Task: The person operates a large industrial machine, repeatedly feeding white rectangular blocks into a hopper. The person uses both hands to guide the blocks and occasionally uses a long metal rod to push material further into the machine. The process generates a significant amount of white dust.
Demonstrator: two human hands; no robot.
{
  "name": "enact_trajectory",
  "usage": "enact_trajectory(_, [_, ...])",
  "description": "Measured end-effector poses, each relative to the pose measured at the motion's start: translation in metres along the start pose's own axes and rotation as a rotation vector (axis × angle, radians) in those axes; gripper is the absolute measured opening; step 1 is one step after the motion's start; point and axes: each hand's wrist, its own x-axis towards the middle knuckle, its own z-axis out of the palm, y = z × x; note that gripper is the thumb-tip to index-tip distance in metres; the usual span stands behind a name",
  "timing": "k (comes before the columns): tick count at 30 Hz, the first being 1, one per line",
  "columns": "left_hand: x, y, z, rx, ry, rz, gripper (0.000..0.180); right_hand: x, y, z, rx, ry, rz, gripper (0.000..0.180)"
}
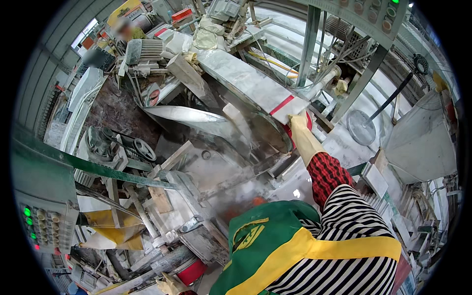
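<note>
My right hand [302, 135], in a cream rubber glove, reaches forward to the near end of a long grey-white cover [236, 73] with a red band across it. Its fingers are bent over the cover's end corner, close to a red strip. Below the cover, a large round disc edge shows in a wet, hazy space. My left hand [170, 285], gloved the same way, is at the lower edge beside a red drum-like part [191, 272]. Only part of it shows, and whether it grips anything is unclear.
A control box with lit green buttons [44, 223] stands at the left; another panel [366, 14] hangs at the upper right. A green curved bar [113, 169] crosses the left side. A pulley wheel [144, 149] and stacked slabs [376, 181] flank the work space.
</note>
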Motion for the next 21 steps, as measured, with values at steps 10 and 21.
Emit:
enact_trajectory(10, [-0.009, -0.005, 0.027, -0.421, -0.026, -0.25, 0.088, -0.047, -0.075, -0.009, -0.18, -0.291, 0.133, 0.095])
enact_trajectory(21, [0.013, -0.009, 0.055, -0.75, -0.031, -0.454, 0.093, -0.064, -0.1, 0.003, -0.426, -0.286, 0.304, 0.093])
